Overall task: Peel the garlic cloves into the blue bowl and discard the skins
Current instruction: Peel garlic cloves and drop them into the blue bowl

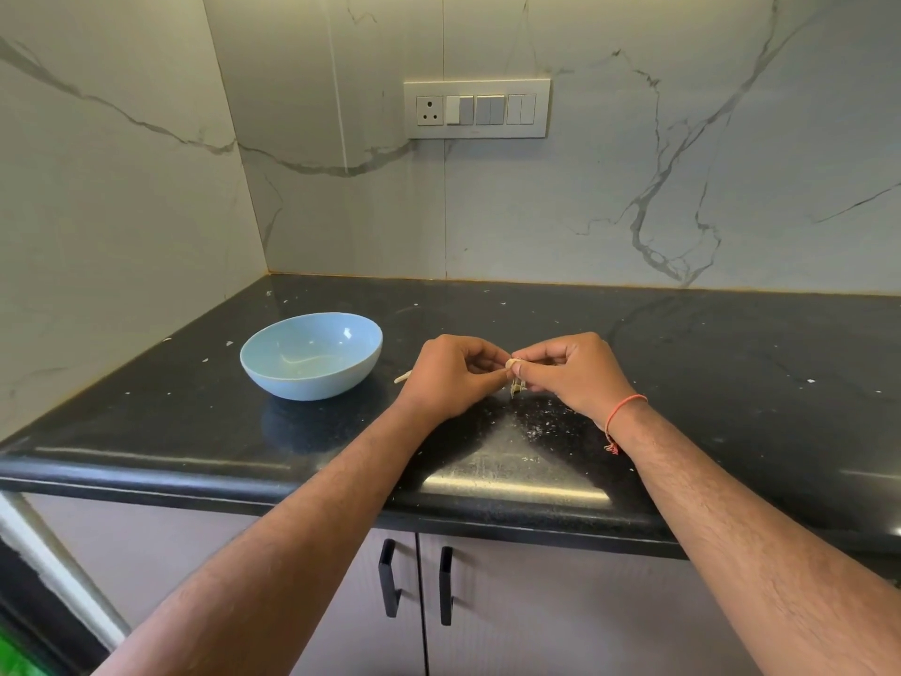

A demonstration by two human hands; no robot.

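Left hand [451, 370] and right hand [570, 370], fingers curled, together pinch a small pale garlic clove [512, 364], three o'clock of the round light-blue bowl [312, 356].

Black countertop [731, 344], marble backsplash [634, 197], switch panel [477, 109], two black cabinet handles [390, 578].

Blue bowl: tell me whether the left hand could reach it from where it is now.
Probably yes. The blue bowl stands on the counter just left of the left hand, with nothing between them. That hand, though, is pinching the garlic clove together with the right hand.
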